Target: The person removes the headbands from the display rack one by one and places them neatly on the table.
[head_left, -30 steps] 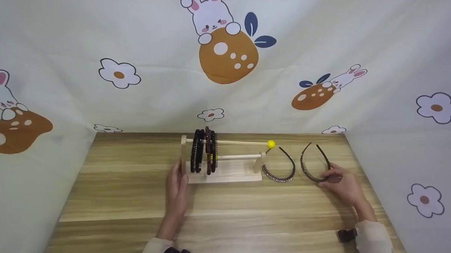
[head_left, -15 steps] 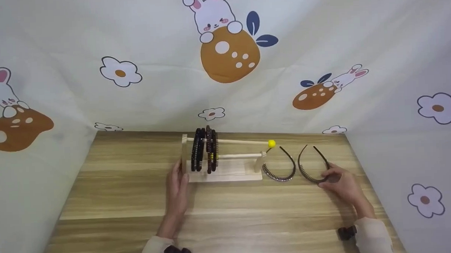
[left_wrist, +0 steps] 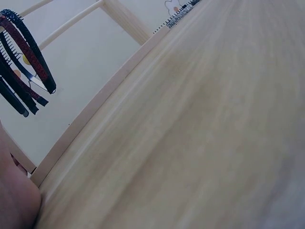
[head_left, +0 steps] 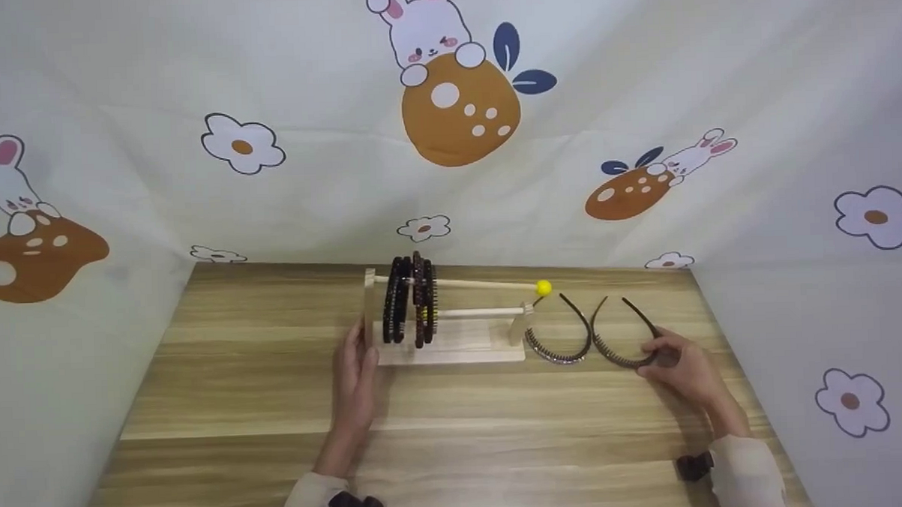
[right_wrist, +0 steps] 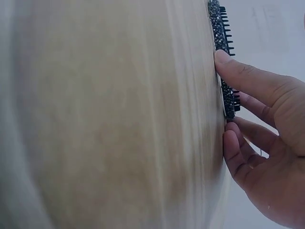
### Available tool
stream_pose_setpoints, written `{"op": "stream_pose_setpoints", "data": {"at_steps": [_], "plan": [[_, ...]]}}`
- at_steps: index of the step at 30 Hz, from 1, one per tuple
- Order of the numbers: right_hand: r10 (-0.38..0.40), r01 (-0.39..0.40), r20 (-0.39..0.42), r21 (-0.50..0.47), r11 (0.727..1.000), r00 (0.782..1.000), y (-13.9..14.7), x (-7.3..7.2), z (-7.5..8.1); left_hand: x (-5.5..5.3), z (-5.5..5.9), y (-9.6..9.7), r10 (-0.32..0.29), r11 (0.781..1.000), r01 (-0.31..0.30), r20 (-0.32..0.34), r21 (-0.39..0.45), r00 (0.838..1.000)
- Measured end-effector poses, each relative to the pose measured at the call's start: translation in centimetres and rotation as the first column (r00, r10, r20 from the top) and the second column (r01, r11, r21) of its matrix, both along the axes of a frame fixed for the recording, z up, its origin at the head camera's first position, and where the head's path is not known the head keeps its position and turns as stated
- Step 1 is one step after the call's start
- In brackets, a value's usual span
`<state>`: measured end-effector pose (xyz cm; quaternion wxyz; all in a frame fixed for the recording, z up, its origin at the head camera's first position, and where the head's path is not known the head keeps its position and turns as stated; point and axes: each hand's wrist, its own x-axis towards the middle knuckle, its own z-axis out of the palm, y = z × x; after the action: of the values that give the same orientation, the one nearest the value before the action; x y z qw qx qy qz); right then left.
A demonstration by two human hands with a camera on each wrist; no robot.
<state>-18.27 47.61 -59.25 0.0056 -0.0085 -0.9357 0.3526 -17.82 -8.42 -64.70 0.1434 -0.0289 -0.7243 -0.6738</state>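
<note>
At the left end of a wooden headband rack (head_left: 454, 355), my left hand (head_left: 356, 380) holds the end post, thumb in front and fingers partly hidden behind it. Several dark toothed headbands (head_left: 426, 307) hang at the rack's left side; red and black ones show in the left wrist view. My right hand (head_left: 687, 369) pinches a thin dark headband (head_left: 610, 354) low on its right side, its two tips pointing toward the back wall. Glittery stones and black teeth show on the headband (right_wrist: 229, 98) in the right wrist view. Another headband (head_left: 560, 360) lies just left of it, by the rack.
A yellow ball (head_left: 544, 288) caps the right end of the upper rod. Below it, a second rod (head_left: 483, 312) meets the right post. Fabric walls printed with rabbits and flowers enclose the wood-grain table (head_left: 488, 447) at the back and sides.
The headband in my right hand has turned, its tips swinging left and toward me, so its left side now reaches the neighbouring headband. My left hand stays at the rack.
</note>
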Motion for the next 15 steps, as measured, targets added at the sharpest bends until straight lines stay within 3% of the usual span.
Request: {"op": "stream_pose_setpoints", "data": {"at_steps": [6,15], "plan": [[-0.006,0.008,-0.037,0.039,0.999,0.999,-0.31,0.20,-0.02,-0.03,-0.03,0.01,0.001,1.000,-0.001,-0.005,-0.002,1.000],[0.004,-0.003,-0.026,0.044,0.999,1.000,-0.91,0.66,0.60,-0.10,0.01,0.05,-0.007,1.000,0.007,0.000,0.012,1.000]]}}
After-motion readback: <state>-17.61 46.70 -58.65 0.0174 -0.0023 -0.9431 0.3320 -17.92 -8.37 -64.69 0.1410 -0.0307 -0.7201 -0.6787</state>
